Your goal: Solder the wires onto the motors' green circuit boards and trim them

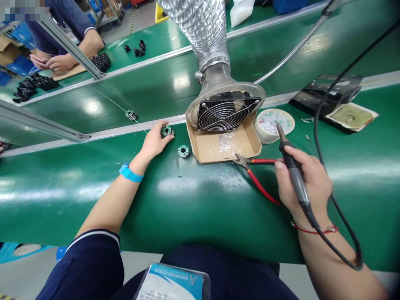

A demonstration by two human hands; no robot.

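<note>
- cardboard box (pixel 204 151) has silvery bits (pixel 225 143) in it, tape roll (pixel 270 138) right beside it has some too
- left hand (pixel 155 139) pinching a round part (pixel 168 131), left of the box
- right hand (pixel 308 175) gripping a soldering iron (pixel 295 179)

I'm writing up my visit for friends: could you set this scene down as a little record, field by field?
Left hand: thumb and finger around a small ring
Right hand: gripping an iron, tip pointing away from the person
Second ring: lying on the bench, between the hands
Fan: black, over the tray, below a silvery duct
Pliers: red handles spread apart, beside the tray
Background: a co-worker's hands across the way
</note>
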